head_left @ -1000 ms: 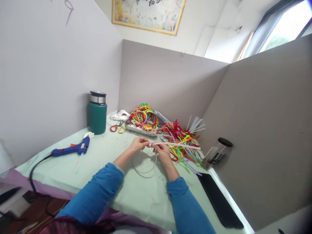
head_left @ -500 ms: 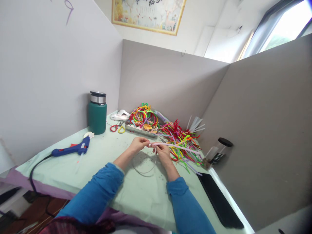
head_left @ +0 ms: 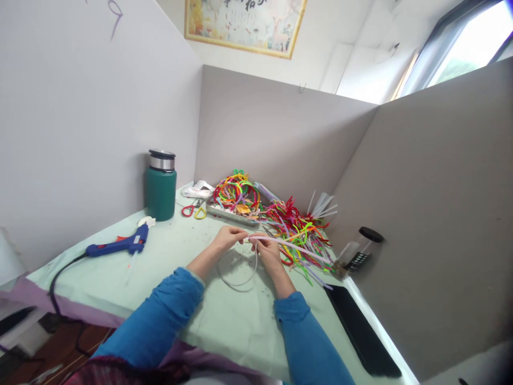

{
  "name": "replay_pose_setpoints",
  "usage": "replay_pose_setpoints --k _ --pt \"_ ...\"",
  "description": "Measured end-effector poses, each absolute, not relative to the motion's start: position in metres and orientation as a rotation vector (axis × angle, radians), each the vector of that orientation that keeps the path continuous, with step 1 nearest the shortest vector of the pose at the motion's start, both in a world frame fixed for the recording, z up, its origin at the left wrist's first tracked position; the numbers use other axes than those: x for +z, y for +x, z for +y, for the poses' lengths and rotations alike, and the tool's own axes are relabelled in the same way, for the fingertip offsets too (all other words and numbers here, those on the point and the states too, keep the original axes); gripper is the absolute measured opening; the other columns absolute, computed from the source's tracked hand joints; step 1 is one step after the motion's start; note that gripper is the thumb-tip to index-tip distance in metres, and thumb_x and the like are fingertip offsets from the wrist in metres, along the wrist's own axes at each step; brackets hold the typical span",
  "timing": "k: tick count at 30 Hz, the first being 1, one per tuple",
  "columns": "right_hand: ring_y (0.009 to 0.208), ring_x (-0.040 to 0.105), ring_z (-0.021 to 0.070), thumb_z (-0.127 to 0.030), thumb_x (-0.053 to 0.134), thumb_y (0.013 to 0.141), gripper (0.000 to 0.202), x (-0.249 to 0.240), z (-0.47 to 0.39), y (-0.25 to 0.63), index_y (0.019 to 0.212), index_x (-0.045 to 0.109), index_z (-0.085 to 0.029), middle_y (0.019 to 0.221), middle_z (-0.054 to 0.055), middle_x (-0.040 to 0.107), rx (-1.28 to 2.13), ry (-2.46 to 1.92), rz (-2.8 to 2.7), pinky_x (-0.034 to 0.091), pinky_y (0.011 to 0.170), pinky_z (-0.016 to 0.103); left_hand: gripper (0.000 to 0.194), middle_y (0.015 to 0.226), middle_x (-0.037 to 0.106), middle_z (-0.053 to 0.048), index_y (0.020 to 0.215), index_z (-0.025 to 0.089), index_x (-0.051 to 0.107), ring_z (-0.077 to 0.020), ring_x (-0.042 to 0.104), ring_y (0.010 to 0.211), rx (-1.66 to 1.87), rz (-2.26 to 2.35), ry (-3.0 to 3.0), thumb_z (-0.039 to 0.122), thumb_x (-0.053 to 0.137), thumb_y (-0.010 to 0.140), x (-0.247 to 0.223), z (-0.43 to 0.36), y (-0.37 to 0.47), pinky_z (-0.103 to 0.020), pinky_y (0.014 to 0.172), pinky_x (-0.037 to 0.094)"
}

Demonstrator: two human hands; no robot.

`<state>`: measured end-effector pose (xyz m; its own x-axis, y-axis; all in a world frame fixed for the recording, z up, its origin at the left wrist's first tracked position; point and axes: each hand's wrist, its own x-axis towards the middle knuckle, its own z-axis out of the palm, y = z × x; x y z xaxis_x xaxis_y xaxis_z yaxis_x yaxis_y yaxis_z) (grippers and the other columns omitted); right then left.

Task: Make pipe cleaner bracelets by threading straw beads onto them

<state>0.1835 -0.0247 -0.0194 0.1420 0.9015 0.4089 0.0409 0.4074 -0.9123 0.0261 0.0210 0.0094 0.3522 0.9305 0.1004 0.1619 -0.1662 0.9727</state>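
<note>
Above the middle of the table, my left hand (head_left: 231, 236) and my right hand (head_left: 267, 252) are close together, fingers pinched. Between them they hold a thin pale hoop (head_left: 236, 286), which hangs below the fingers. A pale pink pipe cleaner (head_left: 296, 246) runs from the fingertips out to the right, its near end at the hoop. My right fingers grip the hoop with the pipe cleaner over them; my left fingertips pinch at the join. Exactly how the pipe cleaner meets the hoop is too small to tell.
A pile of coloured pipe cleaners (head_left: 298, 224) lies behind my right hand. Further back are a metal tray (head_left: 232, 215) with coloured rings, scissors (head_left: 199, 213) and a green bottle (head_left: 161, 192). A blue glue gun (head_left: 120, 247) lies left, a black flat object (head_left: 360, 331) right.
The free end of the pink pipe cleaner has dipped slightly and bends more toward the table. Both hands stay in nearly the same place at the hoop.
</note>
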Motion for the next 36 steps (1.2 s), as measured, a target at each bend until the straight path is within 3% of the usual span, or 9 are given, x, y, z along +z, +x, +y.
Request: replay_pose_setpoints --k 4,18,31,36 --pt "0.049 0.047 0.0116 -0.041 0.073 0.069 0.025 -0.02 -0.024 0.183 0.079 0.071 -0.018 0.055 -0.002 0.057 0.77 -0.996 -1.246 0.035 0.048 0.024 0.038 0.059 0.059 0.0 0.072 0.013 0.072 -0.0066 0.035 0.049 0.935 0.977 1.6 0.05 0.066 0.062 0.008 0.021 0.027 -0.022 0.047 0.022" --pt "0.058 0.054 0.0137 -0.036 0.067 0.075 0.019 -0.016 -0.031 0.181 0.083 0.073 -0.02 0.072 0.002 0.068 0.719 -1.007 -1.348 0.041 0.053 0.025 0.032 0.06 0.063 -0.001 0.073 0.014 0.068 -0.0102 0.05 0.054 1.001 0.937 1.531 0.043 0.072 0.061 0.009 0.019 0.029 -0.022 0.049 0.031" --pt "0.062 0.053 0.0147 -0.037 0.067 0.074 0.017 -0.021 -0.024 0.184 0.076 0.072 -0.02 0.072 0.002 0.064 0.57 -1.025 -1.406 0.042 0.055 0.026 0.033 0.058 0.063 -0.002 0.071 0.014 0.07 -0.011 0.049 0.054 0.986 0.958 1.57 0.045 0.072 0.059 0.006 0.02 0.031 -0.022 0.05 0.03" --pt "0.061 0.053 0.0148 -0.04 0.074 0.067 0.026 -0.023 -0.02 0.182 0.084 0.068 -0.021 0.07 0.0 0.063 0.639 -1.011 -1.309 0.041 0.055 0.026 0.028 0.058 0.063 -0.001 0.073 0.013 0.071 -0.0097 0.045 0.052 0.975 0.882 1.599 0.038 0.07 0.06 0.0 0.022 0.034 -0.023 0.051 0.032"
